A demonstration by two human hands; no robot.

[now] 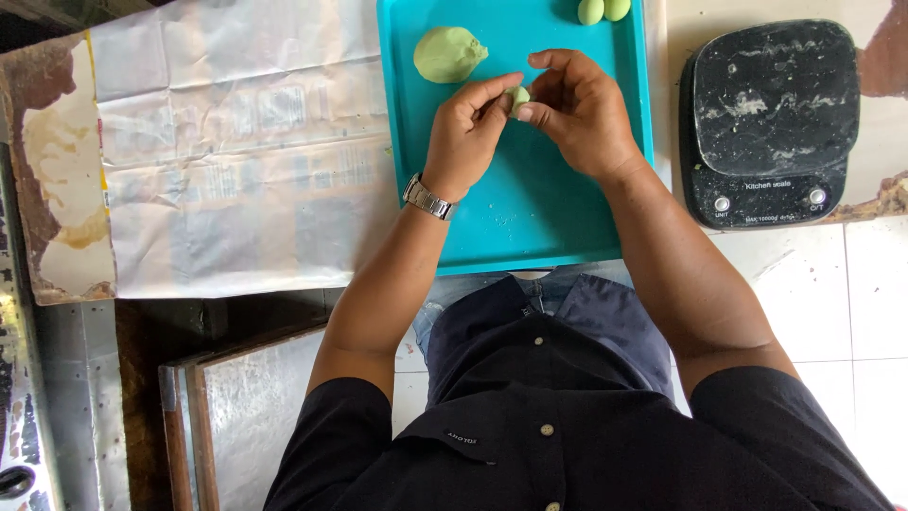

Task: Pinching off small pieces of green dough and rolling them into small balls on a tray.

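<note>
Pinching a small green dough piece (pixel 517 98) between them, the left hand (pixel 468 132) and right hand (pixel 579 112) close fingertips on it above the teal tray (pixel 530 218). A larger soft dough lump (pixel 448 54) lies on the tray beyond the left hand; two smooth balls (pixel 602 9) sit at the tray's far edge, a black scale (pixel 768 118) right of it.

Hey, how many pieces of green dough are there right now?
4. A large lump lies on the teal tray at upper left, two small balls sit at the tray's top edge, and one small piece is pinched between both hands.
</note>
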